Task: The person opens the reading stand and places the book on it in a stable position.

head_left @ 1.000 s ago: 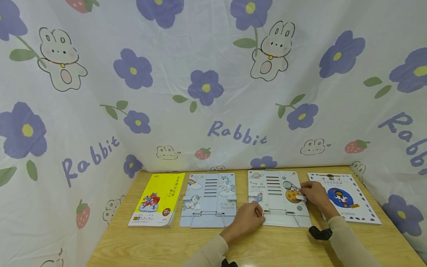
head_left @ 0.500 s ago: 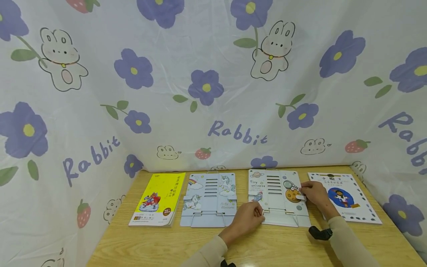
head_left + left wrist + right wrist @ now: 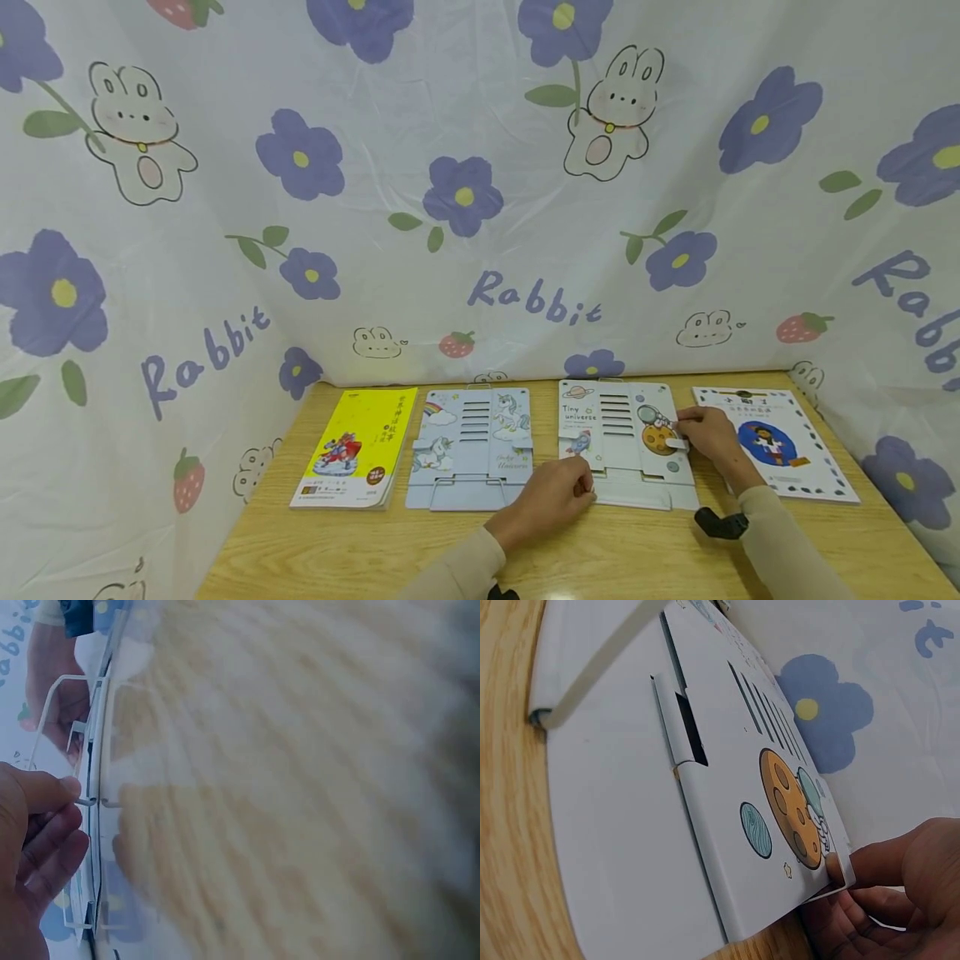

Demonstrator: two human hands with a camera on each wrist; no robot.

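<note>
A white book stand [image 3: 618, 433] printed with a planet, a rocket and an astronaut lies on the wooden table. At its lower left corner is my left hand [image 3: 553, 498]; the left wrist view has its thumb and finger pinching the wire bracket [image 3: 43, 720] that juts out from the stand. My right hand [image 3: 711, 442] grips the right edge, by the side clip [image 3: 676, 445]. In the right wrist view, the thumb [image 3: 889, 851] presses the printed face while the other fingers are underneath.
Left of this stand lies a pale blue unicorn book stand [image 3: 474, 417], with a yellow book [image 3: 375, 425] beyond it. A white-covered book [image 3: 817, 450] lies at the right, partly under my right forearm. A patterned curtain [image 3: 525, 233] rises behind the table [image 3: 600, 554].
My left hand has shifted slightly left and down. The upper left part of the wire bracket shows less beside it. My right hand stays at the stand's right edge.
</note>
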